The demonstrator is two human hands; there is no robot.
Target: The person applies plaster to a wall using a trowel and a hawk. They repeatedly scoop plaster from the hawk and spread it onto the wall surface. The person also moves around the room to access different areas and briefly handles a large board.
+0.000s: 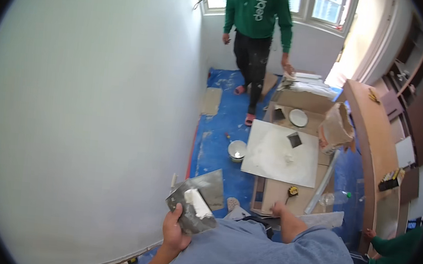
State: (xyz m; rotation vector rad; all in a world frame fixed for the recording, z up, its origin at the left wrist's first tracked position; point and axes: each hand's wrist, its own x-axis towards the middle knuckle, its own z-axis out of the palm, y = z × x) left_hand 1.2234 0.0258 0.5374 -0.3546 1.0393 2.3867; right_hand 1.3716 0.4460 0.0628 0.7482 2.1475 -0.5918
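My left hand (175,228) grips a square grey metal plate (177,200), thumb over its edge. A thick streak of white putty (197,204) lies on the plate. Beneath and beyond it shows a larger grey sheet (213,183), partly covered. Out to the right, my right hand (279,209) hangs over the edge of the cardboard (273,194) with its fingers curled in. Whether anything is inside them is too small to make out. Close by that hand, a yellow and black tape measure (293,191) rests on the cardboard.
A white-smeared board (260,154) bears a dark square plate (295,140). Around it stand a putty bucket (237,150), a paper sack (336,127) and a clear bottle (333,198). Blue sheeting (215,141) covers the floor. A wall (97,112) rises at left. Two people in green (258,10) are nearby.
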